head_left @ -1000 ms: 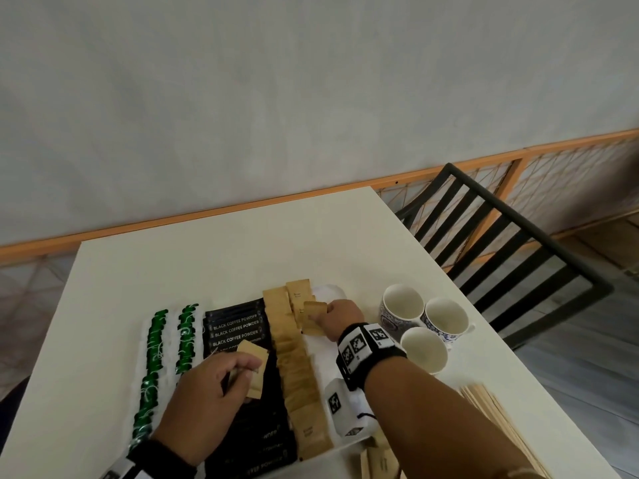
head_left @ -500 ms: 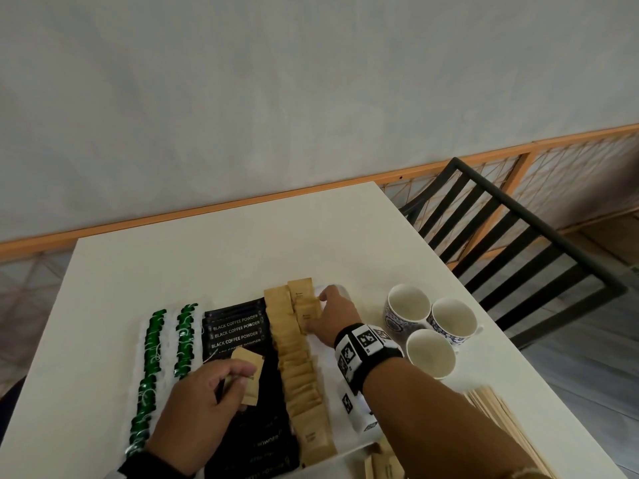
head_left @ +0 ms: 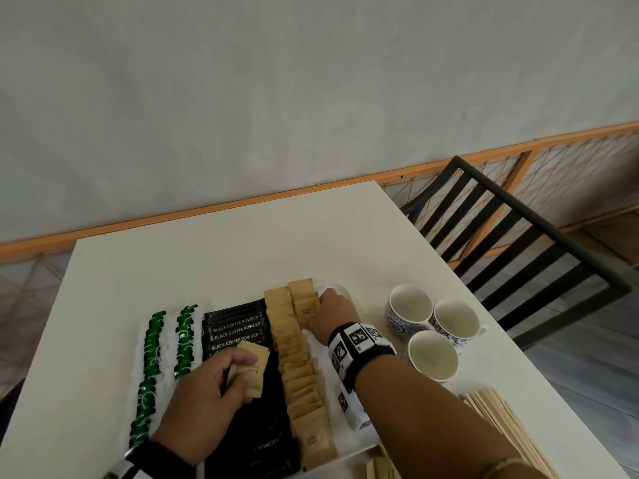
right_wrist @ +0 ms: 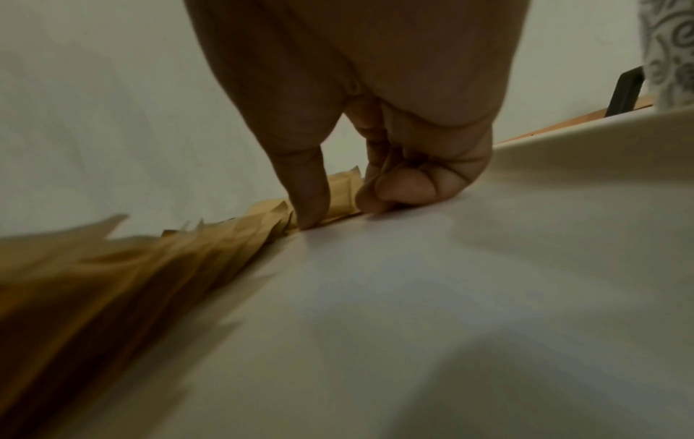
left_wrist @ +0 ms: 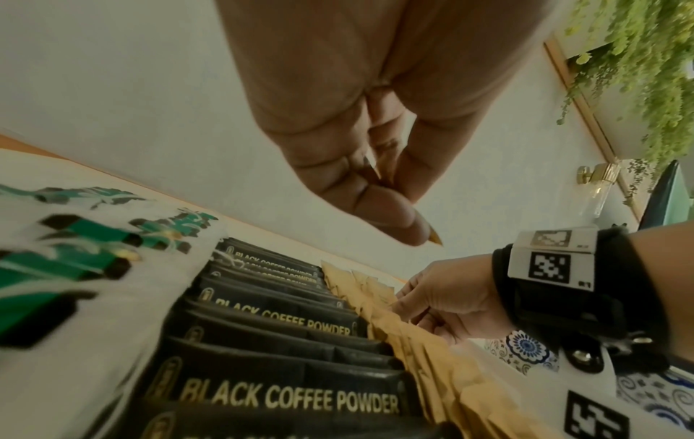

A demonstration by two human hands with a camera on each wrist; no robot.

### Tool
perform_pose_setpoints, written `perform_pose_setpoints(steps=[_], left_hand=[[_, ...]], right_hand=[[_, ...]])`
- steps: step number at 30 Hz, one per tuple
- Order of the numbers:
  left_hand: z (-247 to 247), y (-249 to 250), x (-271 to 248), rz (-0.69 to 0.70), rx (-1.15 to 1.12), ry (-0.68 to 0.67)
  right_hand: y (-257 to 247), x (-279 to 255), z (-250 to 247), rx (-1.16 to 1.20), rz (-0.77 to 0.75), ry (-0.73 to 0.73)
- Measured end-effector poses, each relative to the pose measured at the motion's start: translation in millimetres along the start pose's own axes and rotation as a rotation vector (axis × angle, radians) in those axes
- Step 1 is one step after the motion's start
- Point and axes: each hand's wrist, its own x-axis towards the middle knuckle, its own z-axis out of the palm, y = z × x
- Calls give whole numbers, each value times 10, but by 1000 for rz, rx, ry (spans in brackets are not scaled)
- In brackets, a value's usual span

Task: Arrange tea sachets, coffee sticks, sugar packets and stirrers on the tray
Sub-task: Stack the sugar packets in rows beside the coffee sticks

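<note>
A white tray (head_left: 340, 289) holds green tea sachets (head_left: 154, 344) at the left, black coffee sticks (head_left: 238, 328) in the middle and a long row of brown sugar packets (head_left: 297, 375). My left hand (head_left: 242, 368) hovers over the coffee sticks and pinches a few sugar packets (head_left: 257, 371). My right hand (head_left: 320, 312) is at the far end of the sugar row. Its thumb and curled fingers pinch one sugar packet (right_wrist: 341, 193), which stands on the tray floor (right_wrist: 413, 297). Wooden stirrers (head_left: 501, 426) lie on the table to the right of the tray.
Three patterned cups (head_left: 409, 304) stand right of the tray. More loose sugar packets (head_left: 380, 468) lie at the table's near edge. A black slatted chair (head_left: 518, 236) stands past the right edge of the white table (head_left: 207, 264).
My right hand carried its sugar packet farther away and set it down at the far end of the row. My left hand kept its packets and barely moved.
</note>
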Motion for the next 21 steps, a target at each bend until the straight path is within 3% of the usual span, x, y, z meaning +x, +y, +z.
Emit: perform_pose_setpoints(steps=[5, 10, 12, 15, 18, 21], left_hand=[[-41, 85, 78, -18, -122, -2], [-52, 73, 85, -10, -85, 6], [-39, 63, 87, 6, -36, -3], [4, 67, 90, 52, 58, -50], [62, 93, 91, 123, 171, -82], [90, 109, 106, 168, 208, -21]], right_hand=[[11, -37, -95, 48, -9, -36], [-59, -264, -243, 151, -138, 101], [-131, -414, -324, 208, -267, -21], [-241, -734, -410, 249, -414, -404], [-220, -888, -354, 142, -556, -402], [-167, -932, -324, 40, -601, -381]])
